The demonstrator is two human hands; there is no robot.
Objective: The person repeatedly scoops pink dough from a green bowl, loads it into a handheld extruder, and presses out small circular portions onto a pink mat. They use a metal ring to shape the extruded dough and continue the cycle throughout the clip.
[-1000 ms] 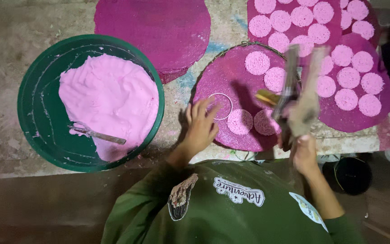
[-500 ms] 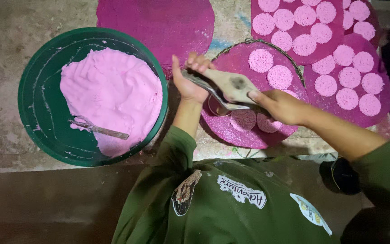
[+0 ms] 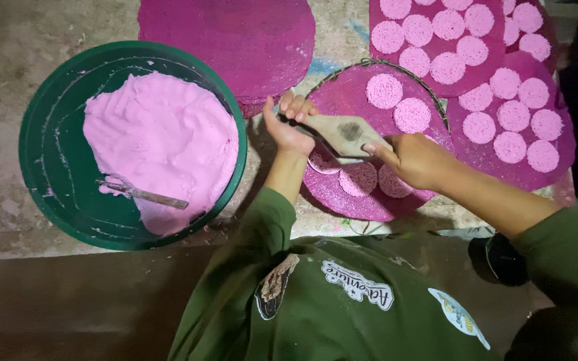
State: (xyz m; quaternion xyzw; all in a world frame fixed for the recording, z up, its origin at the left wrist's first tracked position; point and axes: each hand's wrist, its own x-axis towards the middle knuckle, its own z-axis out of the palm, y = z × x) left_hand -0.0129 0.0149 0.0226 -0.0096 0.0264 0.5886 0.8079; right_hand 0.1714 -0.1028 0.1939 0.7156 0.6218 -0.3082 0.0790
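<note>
- Stained concrete floor [image 3: 8, 53] is covered at twelve o'clock by magenta mats.
- A flat wooden paddle [image 3: 344, 132] is gripped by the right hand [image 3: 415, 159], over the round woven tray [image 3: 352, 93].
- Its narrow end is pinched by the left hand [image 3: 287, 126], fingers curled.
- A green basin [image 3: 51, 160] of pink dough [image 3: 162, 140] sits at nine o'clock.

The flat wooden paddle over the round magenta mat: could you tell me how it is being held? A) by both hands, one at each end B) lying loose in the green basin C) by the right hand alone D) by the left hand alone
A: the left hand grips the narrow end of the paddle and the right hand holds the wide end, above the mat.
</note>
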